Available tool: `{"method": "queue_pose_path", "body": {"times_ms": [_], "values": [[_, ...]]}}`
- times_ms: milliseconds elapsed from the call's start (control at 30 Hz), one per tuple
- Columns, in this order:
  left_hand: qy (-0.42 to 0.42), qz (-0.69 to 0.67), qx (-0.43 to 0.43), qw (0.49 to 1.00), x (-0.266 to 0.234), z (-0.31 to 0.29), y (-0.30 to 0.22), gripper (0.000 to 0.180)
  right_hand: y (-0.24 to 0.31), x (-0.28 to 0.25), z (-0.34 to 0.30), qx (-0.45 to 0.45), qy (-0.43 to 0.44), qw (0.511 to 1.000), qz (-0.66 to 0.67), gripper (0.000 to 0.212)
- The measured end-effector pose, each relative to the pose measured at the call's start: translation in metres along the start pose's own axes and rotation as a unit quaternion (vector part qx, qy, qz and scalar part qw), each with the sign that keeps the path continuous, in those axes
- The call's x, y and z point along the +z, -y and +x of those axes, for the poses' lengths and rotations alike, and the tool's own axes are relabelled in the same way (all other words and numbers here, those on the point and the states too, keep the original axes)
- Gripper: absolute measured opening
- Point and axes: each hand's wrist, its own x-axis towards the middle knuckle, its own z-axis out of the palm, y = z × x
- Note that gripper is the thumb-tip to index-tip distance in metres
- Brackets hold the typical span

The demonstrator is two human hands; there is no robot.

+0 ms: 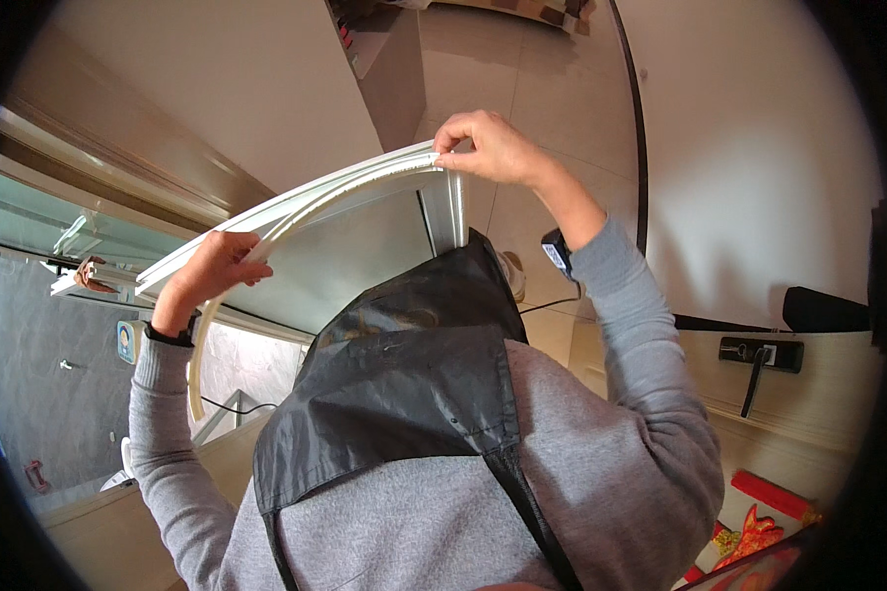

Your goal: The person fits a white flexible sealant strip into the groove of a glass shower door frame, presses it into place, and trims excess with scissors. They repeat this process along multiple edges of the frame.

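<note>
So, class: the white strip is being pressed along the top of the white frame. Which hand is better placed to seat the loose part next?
Probably the left hand: it holds the white strip where it peels away from the white frame and hangs loose. The right hand pins the corner.

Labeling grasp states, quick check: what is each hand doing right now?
Left hand: closed, gripping the white sealing strip against the white window frame.
Right hand: closed, pinching the strip's end at the frame's top corner.

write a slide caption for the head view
Left hand and right hand press a white sealing strip along a white window frame.
</note>
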Motion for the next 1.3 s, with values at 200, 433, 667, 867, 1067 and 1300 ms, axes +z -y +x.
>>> {"method": "queue_pose_path", "body": {"times_ms": [200,433,667,867,1067,1300], "values": [[-0.131,0.169,0.122,0.969,0.028,-0.015,-0.008,0.024,0.012,0.033,-0.046,-0.097,-0.226,0.968,-0.042,0.014],[-0.306,0.278,0.075,0.908,0.08,-0.032,-0.015,0.024,0.004,0.071,-0.053,-0.097,-0.335,0.936,-0.043,0.021],[-0.314,0.3,0.036,0.9,0.096,-0.031,-0.012,0.037,-0.007,0.075,-0.05,-0.124,-0.36,0.921,-0.083,0.033],[-0.293,0.292,0.018,0.91,0.095,-0.027,-0.017,0.032,-0.011,0.071,-0.044,-0.123,-0.358,0.921,-0.087,0.031],[-0.273,0.289,0.011,0.917,0.084,-0.019,-0.016,0.034,-0.01,0.07,-0.044,-0.106,-0.365,0.922,-0.073,0.031],[-0.263,0.296,0.025,0.918,0.074,-0.015,-0.014,0.032,-0.007,0.07,-0.044,-0.1,-0.358,0.925,-0.076,0.029]]}}
